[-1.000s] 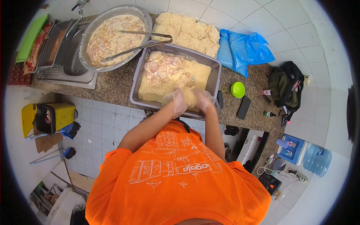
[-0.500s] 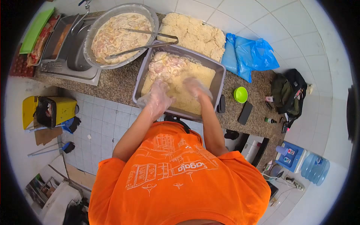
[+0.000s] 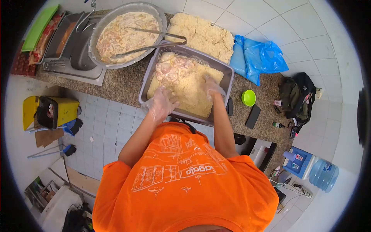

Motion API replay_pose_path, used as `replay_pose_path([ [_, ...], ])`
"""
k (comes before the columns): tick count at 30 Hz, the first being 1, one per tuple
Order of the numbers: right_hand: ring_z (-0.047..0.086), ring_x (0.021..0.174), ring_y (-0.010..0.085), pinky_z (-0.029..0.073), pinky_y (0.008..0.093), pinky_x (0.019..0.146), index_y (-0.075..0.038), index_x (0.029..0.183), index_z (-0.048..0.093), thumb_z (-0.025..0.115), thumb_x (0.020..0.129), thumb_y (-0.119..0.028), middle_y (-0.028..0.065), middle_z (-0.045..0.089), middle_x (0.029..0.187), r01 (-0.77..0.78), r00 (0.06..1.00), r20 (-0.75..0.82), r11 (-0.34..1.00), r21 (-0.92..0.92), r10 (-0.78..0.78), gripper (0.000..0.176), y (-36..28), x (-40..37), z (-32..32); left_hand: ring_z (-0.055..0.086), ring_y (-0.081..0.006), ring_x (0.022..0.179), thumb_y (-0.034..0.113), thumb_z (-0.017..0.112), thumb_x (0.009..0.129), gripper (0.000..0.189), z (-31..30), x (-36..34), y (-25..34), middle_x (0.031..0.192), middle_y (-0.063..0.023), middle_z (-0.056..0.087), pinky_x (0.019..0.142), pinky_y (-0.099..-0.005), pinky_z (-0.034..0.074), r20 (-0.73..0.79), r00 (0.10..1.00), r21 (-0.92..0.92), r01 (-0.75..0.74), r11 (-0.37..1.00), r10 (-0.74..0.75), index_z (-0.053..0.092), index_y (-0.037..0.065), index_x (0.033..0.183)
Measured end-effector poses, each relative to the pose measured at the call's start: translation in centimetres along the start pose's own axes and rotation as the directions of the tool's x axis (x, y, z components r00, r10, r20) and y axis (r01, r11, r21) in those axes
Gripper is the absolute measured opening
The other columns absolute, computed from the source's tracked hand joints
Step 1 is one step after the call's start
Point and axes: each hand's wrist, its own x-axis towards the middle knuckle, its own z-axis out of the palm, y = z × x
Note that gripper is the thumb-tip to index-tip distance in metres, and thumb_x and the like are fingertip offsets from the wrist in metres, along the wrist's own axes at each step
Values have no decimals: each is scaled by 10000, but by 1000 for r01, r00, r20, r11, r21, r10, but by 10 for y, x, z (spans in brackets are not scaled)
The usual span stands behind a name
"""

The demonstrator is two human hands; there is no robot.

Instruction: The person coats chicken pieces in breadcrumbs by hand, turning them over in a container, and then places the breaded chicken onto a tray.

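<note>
A grey rectangular tub [image 3: 231, 82] holds pale breading crumbs [image 3: 191, 98], with a heap of wet, batter-coated raw meat pieces [image 3: 176, 66] at its far left. My left hand [image 3: 160, 102], in a clear plastic glove, rests on the crumbs at the near left, just below the meat. Its fingers are extended and apart, with nothing visible in them. My right hand [image 3: 213, 88], also gloved, is at the tub's right side. Its fingers reach out into the crumbs, which partly cover the tips.
Left of the tub, a large round basin [image 3: 94, 50] holds more battered meat, with metal tongs [image 3: 154, 48] across it. Behind lies a crumb-coated mass [image 3: 201, 34] beside blue plastic bags [image 3: 262, 56]. A green bowl [image 3: 248, 98] and a phone [image 3: 253, 117] sit right, a sink [image 3: 83, 54] left.
My right hand has moved from the middle of the crumbs to the right side of the tub. My left hand stays nearly in place. The view has shifted slightly.
</note>
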Motion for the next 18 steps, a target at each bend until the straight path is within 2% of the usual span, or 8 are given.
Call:
replay_pose_path([
  [2,589,1030,290,448,397,892,-30,1186,539,565,830,-248,191,578,1195,371,919,-82,917,-147,-385,418,63,51,46,75,-392,1406,462,292,943,730,-2,9,3,1520,-202,106,1118,-530,115,11,1000,-16,3,1000,-2,105,-29,1449],
  [3,589,1030,290,448,397,892,-30,1186,539,565,830,-248,191,578,1195,367,921,-80,918,-148,-381,418,45,29,34,74,-394,1406,457,291,945,728,-10,13,0,1519,-206,98,1119,-531,120,54,999,-2,8,1000,-8,99,-31,1449],
  [4,592,1039,302,454,372,887,-22,1228,520,620,801,-283,201,589,1174,201,979,71,966,-163,-192,510,-2,-11,6,73,-395,1405,453,290,947,726,-14,15,0,1519,-210,89,1119,-531,124,100,995,12,8,1000,-10,92,-33,1448],
  [5,594,1049,313,460,346,883,-15,1271,500,675,772,-317,212,600,1154,35,977,213,979,-202,9,609,-30,-33,-10,73,-395,1405,453,290,947,726,-11,14,1,1519,-210,89,1119,-531,124,104,995,13,6,1000,-7,92,-33,1448],
  [9,569,1104,339,449,344,917,23,1292,471,705,745,-326,235,569,1214,19,972,235,987,-157,19,690,-23,-33,-15,70,-398,1405,438,295,949,721,-3,5,3,1513,-231,75,1120,-527,135,63,998,-17,1,1000,0,79,-34,1448],
  [12,565,1111,325,427,363,950,52,1264,486,714,746,-284,220,565,1234,93,990,121,987,-134,-77,658,-29,-61,-23,72,-403,1403,431,302,948,726,-4,6,2,1512,-237,70,1120,-526,141,64,998,-23,18,1000,-17,69,-41,1447],
  [14,574,1054,277,421,340,944,40,1224,524,673,786,-229,196,592,1176,216,972,78,975,55,-219,535,-38,-80,-36,76,-404,1403,430,306,947,730,-6,8,4,1513,-237,66,1119,-527,144,62,998,-30,13,999,-11,65,-47,1445],
  [18,567,1070,267,417,316,946,45,1220,522,648,810,-161,177,596,1179,346,896,195,902,258,-399,476,-13,-62,-41,103,-408,1398,437,309,942,751,-5,7,4,1511,-250,60,1118,-529,150,83,996,-66,21,998,-15,56,-65,1440],
])
